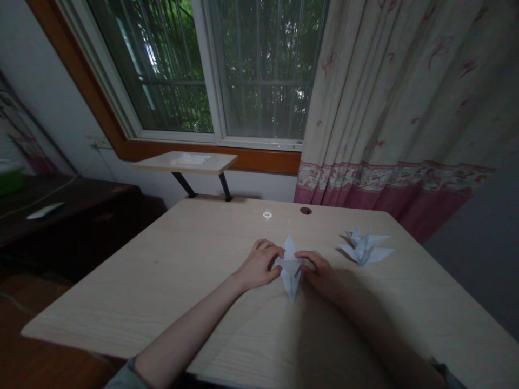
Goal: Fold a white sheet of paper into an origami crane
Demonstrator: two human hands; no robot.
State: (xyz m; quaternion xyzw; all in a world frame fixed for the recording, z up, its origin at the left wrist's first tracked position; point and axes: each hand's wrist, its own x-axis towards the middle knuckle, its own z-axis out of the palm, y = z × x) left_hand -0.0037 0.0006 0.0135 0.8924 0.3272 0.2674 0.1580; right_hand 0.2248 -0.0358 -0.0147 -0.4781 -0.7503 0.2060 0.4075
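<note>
A folded white paper model [290, 268] rests on the counter [162, 292] between the left grip [258, 265] and right grip [320, 273], both pinching its sides. A paper crane [365, 247] lies near, beyond the right grip.

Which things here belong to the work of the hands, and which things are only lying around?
In use:
- folded paper
- left hand
- right hand

Lying around:
- paper bird on the desk
- white paper slip on the dark cabinet
- small shelf
</note>
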